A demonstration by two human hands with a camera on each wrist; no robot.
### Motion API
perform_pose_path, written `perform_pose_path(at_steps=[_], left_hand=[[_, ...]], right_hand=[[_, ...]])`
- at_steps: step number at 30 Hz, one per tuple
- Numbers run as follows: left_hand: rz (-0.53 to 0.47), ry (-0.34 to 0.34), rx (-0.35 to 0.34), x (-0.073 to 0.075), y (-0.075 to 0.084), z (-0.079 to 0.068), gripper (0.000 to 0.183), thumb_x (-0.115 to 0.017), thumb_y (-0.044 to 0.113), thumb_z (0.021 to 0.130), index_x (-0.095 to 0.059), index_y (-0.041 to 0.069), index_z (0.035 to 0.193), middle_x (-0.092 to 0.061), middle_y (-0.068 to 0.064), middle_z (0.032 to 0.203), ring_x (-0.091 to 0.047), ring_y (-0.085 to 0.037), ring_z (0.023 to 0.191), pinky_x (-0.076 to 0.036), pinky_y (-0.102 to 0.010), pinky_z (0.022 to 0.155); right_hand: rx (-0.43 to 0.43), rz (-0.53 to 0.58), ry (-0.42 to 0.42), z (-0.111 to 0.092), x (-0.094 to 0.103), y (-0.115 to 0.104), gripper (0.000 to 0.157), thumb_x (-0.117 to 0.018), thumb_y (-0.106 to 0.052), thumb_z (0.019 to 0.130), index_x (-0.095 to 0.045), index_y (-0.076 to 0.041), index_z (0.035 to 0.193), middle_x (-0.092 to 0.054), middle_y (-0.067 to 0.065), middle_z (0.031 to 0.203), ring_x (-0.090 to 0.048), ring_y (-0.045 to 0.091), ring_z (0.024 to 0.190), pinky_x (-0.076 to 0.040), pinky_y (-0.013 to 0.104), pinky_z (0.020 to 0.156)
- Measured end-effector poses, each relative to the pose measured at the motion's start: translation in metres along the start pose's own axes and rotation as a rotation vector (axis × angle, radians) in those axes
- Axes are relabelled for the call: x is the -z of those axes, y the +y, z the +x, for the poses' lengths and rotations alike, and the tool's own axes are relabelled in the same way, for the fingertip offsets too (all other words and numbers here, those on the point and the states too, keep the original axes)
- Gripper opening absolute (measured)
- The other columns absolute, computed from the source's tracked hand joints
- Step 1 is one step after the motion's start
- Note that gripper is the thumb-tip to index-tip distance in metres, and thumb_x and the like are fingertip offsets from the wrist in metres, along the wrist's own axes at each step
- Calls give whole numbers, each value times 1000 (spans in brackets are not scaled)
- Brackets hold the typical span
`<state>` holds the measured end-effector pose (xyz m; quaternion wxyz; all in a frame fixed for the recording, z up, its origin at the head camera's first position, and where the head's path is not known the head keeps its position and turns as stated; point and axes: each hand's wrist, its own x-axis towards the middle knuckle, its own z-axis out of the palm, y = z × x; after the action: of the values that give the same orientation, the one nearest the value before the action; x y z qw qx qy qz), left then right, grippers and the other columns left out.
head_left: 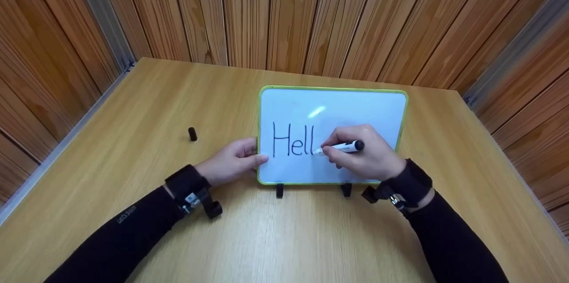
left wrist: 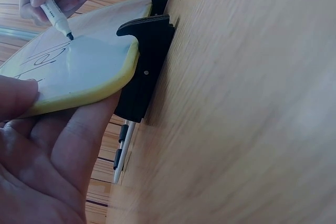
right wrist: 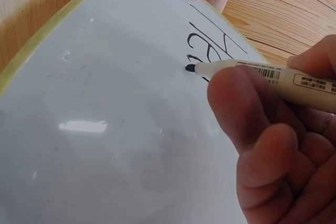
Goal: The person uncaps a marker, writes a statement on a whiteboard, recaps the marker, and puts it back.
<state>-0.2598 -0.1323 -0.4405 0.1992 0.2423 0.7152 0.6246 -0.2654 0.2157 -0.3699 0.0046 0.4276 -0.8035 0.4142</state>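
Note:
A small whiteboard [head_left: 346,105] with a yellow-green rim leans on a black stand [left wrist: 149,61]. Black letters reading "Hell" [head_left: 293,141] run across its left half. My right hand [head_left: 366,152] pinches a white marker [head_left: 344,147] with a black end. In the right wrist view the marker's dark tip [right wrist: 190,68] is at the last letter; whether it touches the surface I cannot tell. With the thumb in front and the fingers behind, my left hand [head_left: 235,158] grips the board's left edge. The left wrist view shows that thumb [left wrist: 16,95] on the board's face.
A black marker cap [head_left: 192,134] stands on the wooden table [head_left: 213,247], left of the board. Wood-panelled walls [head_left: 249,16] rise behind the table and at both sides. Two black stand feet [head_left: 279,190] stick out under the board's lower edge.

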Motion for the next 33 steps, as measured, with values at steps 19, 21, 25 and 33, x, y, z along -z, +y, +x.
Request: perform_pose_path(at_steps=[19,21,25,33], left_hand=[[20,-2,0,0,0,1,53,-60,13,116,-47,6,167,-66,-11,156,-66,-26,141,-57,-39,113],[23,-1,3,0,1,1,53,-60,14,116,-47,7,167,-66,-11,156,-66,-26,140,-58,-39,112],[19,-6,5,0,1,1,53,-60,15,116,-47,7,167,-66,-10,156,-66,-26,140,-58,-39,112],[9,0,12,0,1,0,55,-61,17,116,-46,9,168,-64,-10,157,-65,-27,141,-57,-39,112]], right_hand=[[111,18,100,-2,8,1,12,-71,8,103,-80,0,100,-76,3,83,-70,20,65,-58,23,64],[120,13,116,-3,9,2,12,-71,9,103,-80,0,100,-76,3,83,-70,19,65,-59,23,65],[136,8,139,-5,11,2,13,-71,10,102,-80,1,100,-76,3,82,-70,18,65,-60,22,71],[198,8,196,-10,10,3,17,-70,14,100,-80,1,105,-77,9,84,-71,18,66,-62,22,68]])
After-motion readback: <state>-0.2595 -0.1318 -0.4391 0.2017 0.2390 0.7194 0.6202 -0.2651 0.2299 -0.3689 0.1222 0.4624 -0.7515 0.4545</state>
